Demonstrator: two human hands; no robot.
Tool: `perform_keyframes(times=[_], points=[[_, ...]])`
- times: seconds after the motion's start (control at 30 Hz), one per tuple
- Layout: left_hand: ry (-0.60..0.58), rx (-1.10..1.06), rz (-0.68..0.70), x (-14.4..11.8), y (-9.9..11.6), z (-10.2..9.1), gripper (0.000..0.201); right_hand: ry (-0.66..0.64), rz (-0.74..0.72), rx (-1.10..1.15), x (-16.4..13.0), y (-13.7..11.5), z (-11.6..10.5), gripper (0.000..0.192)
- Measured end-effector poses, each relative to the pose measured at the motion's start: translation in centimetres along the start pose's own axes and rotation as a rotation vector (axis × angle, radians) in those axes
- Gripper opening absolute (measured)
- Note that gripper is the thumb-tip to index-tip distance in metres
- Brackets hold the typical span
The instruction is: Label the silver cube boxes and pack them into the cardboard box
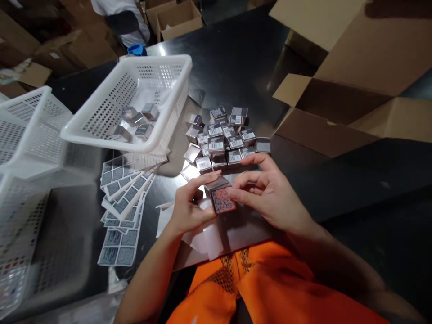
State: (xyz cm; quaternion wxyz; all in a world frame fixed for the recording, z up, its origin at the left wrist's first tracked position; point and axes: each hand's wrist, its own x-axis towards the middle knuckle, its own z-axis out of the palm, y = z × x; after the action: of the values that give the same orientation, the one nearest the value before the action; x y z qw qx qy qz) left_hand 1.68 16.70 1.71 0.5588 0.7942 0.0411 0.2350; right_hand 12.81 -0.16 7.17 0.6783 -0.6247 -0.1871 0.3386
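Note:
My left hand (192,204) is closed around a small silver box (223,200), with fingers on its top edge and the thumb low on its side. One face of the box, turned towards me, has a red and dark speckled pattern. At that face's right edge is my right hand (270,193), its thumb and fingers pinched together at the box. Whether a thin piece also lies in this pinch is hidden. Just beyond my hands stands a cluster of several small silver boxes (216,144) with barcode labels. Sheets of grey square stickers (121,245) lie fanned out left of my hands.
A white perforated basket (168,135) holding several silver boxes stands at the back left. More white baskets (25,135) are at the far left. An open cardboard carton (337,135) occupies the right. Beyond the dark table (236,58), a person (124,22) is among cartons.

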Motion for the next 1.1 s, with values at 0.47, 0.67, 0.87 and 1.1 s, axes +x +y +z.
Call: perform_keyframes(times=[0.47, 0.67, 0.87, 1.1], points=[[-0.022, -0.048, 0.025, -0.1, -0.3, -0.1, 0.056, 0.037, 0.002, -0.025, -0.1, -0.1, 0.2, 0.057], [-0.024, -0.018, 0.03, -0.2, -0.5, 0.0, 0.054, 0.046, -0.033, -0.035, -0.2, -0.1, 0.2, 0.056], [-0.009, -0.019, 0.064, -0.2, -0.3, 0.0, 0.059, 0.103, -0.082, -0.135, -0.3, 0.1, 0.4, 0.037], [-0.002, -0.028, 0.042, -0.4, -0.4, 0.2, 0.057, 0.233, -0.178, -0.228, -0.6, 1.3, 0.8, 0.057]])
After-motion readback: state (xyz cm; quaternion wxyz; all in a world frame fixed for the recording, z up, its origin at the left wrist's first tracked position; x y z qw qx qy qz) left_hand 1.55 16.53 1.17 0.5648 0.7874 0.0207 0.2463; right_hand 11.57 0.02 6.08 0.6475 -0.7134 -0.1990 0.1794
